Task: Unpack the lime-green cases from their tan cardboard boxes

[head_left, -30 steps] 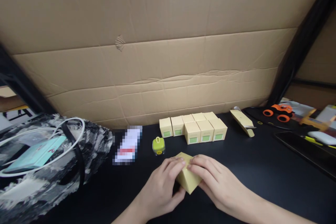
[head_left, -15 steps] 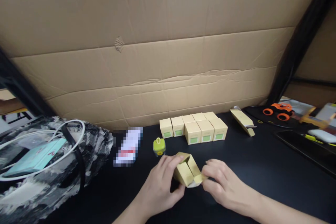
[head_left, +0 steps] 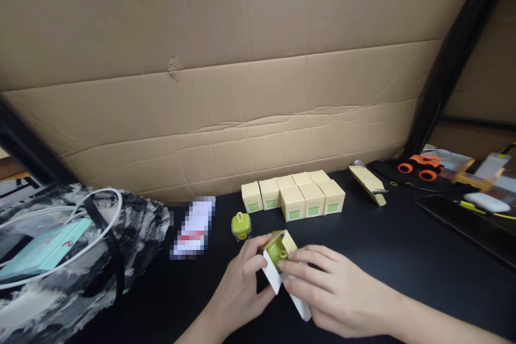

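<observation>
My left hand [head_left: 242,279] is closed around a small beige cardboard box [head_left: 289,242], tilted with its opening towards me. The box's flaps stand open, their white insides showing. Inside sits a green case [head_left: 274,251] with a pale loop on top. At the opening, the fingertips of my right hand [head_left: 330,285] close on the green case by its loop; its thumb is hidden. Just beyond my left hand, a similar yellow-green case [head_left: 241,226] with a loop stands on the black table [head_left: 387,263].
Several closed beige boxes [head_left: 312,199] with green labels stand grouped behind my hands. An opened, flattened box [head_left: 367,183] lies to their right. Further right are an orange toy car [head_left: 421,166] and a black panel [head_left: 455,226]. A patterned bag [head_left: 149,226] with a white cable [head_left: 115,226] lies left.
The box's flaps have been folded open, showing the green case inside. My right hand has moved left from the flap's edge to the opening. My left hand still holds the box.
</observation>
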Available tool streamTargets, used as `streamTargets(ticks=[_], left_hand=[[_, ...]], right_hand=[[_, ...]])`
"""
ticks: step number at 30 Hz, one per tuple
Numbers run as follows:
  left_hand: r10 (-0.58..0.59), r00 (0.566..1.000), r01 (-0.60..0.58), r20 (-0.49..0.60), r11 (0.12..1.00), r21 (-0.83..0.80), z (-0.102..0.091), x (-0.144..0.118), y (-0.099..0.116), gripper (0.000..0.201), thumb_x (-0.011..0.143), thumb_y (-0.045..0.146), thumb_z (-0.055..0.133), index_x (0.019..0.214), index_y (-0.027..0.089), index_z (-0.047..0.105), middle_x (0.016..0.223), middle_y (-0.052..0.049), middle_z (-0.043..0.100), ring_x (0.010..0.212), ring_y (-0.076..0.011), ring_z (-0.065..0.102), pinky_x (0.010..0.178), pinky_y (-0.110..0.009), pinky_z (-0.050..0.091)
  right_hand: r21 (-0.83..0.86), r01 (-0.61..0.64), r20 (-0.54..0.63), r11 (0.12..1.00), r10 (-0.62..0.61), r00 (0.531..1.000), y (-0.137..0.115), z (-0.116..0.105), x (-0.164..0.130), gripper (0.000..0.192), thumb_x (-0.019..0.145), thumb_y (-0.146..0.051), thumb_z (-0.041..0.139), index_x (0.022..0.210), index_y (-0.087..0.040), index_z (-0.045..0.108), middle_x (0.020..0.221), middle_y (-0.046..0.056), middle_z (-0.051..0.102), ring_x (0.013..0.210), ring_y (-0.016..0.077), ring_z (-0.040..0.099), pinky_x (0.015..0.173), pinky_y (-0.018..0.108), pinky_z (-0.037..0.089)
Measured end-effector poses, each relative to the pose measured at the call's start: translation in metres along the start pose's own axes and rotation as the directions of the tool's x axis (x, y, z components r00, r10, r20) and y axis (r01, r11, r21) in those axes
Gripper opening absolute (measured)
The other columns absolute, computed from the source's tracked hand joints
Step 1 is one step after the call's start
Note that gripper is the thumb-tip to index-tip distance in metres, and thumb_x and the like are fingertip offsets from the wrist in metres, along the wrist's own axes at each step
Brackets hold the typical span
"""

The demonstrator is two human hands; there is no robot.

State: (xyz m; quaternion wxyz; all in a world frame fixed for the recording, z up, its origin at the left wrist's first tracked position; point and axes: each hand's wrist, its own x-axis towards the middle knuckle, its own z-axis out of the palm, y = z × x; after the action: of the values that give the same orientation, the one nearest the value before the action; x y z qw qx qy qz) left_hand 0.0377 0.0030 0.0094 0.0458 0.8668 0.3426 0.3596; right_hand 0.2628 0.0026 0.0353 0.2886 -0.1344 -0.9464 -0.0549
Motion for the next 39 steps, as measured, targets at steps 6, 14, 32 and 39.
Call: streamTargets(ticks=[6,14,32,39], left_hand=[[-0.014,0.995,0.009,-0.098,0.999,-0.049,0.009,-0.005,-0.01,0.046,0.082,0.007,0.051,0.112,0.029,0.025,0.125,-0.01,0.048,0.115,-0.0216,0.058,0.09,-0.04,0.055],[-0.146,0.984,0.155,0.102,0.985,-0.083,-0.025,0.01,0.014,0.073,0.069,0.012,0.054,0.135,0.03,0.03,0.115,-0.008,0.061,0.103,-0.0282,0.062,0.088,-0.05,0.051],[-0.689,0.724,0.539,-0.029,0.591,-0.601,-0.02,0.016,0.03,0.018,0.077,0.039,0.064,0.075,0.021,0.06,0.065,0.003,0.057,0.058,-0.0125,0.047,0.054,-0.023,0.035],[-0.628,0.777,0.479,-0.044,0.634,-0.607,-0.032,0.023,0.029,0.017,0.077,0.034,0.064,0.067,0.021,0.061,0.073,0.001,0.061,0.073,-0.016,0.057,0.066,-0.023,0.042]], right_hand=[[-0.06,-0.23,-0.132,0.971,0.221,0.966,0.006,-0.001,0.003,0.029,0.087,-0.019,0.049,0.113,-0.01,0.056,0.099,0.013,0.068,0.093,0.0268,0.06,0.081,0.041,0.052],[0.719,-0.496,0.176,0.487,0.563,0.808,0.007,0.006,0.0,0.036,0.087,-0.028,0.054,0.122,-0.019,0.052,0.111,0.009,0.055,0.099,0.0211,0.054,0.092,0.039,0.045],[0.736,-0.392,0.619,-0.552,0.314,0.72,0.007,0.023,0.003,0.045,0.091,-0.044,0.036,0.106,-0.014,0.067,0.109,0.013,0.068,0.102,0.0216,0.062,0.096,0.038,0.041],[0.708,-0.435,0.661,-0.556,0.306,0.685,0.007,0.018,0.005,0.043,0.089,-0.045,0.041,0.112,-0.016,0.063,0.115,0.012,0.066,0.109,0.0222,0.061,0.097,0.039,0.043]])
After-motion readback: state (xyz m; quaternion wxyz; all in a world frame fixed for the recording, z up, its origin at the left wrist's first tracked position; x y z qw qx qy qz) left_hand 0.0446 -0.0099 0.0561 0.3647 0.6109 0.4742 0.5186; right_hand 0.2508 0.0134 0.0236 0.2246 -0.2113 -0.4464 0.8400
